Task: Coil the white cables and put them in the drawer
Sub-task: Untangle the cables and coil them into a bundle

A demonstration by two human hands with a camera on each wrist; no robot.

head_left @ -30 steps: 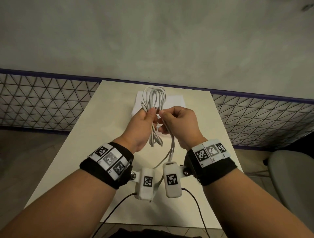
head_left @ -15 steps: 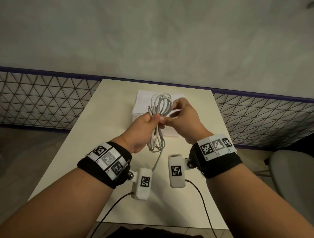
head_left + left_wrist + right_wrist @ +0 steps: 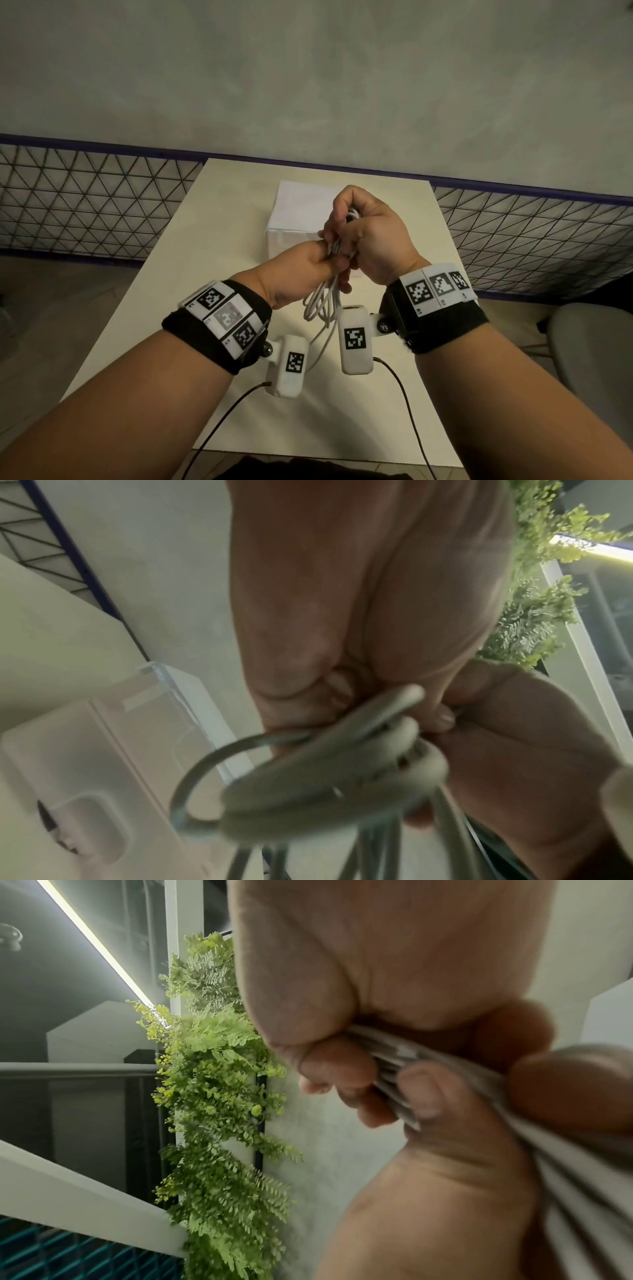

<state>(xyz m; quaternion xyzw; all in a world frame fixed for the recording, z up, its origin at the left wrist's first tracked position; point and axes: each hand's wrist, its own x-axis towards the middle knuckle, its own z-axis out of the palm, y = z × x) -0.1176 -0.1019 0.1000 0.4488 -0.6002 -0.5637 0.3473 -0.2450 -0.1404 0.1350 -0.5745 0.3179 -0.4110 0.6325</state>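
Observation:
I hold a bundle of white cable [image 3: 322,298] in the air above the table, its loops hanging below my hands. My left hand [image 3: 308,270] pinches the bundle at its middle. My right hand [image 3: 363,233] is curled round the upper loops, which its fingers mostly hide. In the left wrist view the blurred coil [image 3: 329,777] fills the foreground. In the right wrist view the strands of cable [image 3: 404,1069] run between thumb and fingers. The white drawer unit [image 3: 298,219] stands on the table behind my hands, and its front [image 3: 103,750] shows in the left wrist view.
The cream table [image 3: 219,240] ends at a grey wall [image 3: 308,85] with mesh panels [image 3: 85,198] on both sides. A grey chair [image 3: 592,353] stands at the right. Black wrist-camera leads [image 3: 407,404] hang near the table's front edge.
My right hand has moved up from the middle of the bundle and closed round the top loops. The loops that stood out above my hands are now hidden in its grip.

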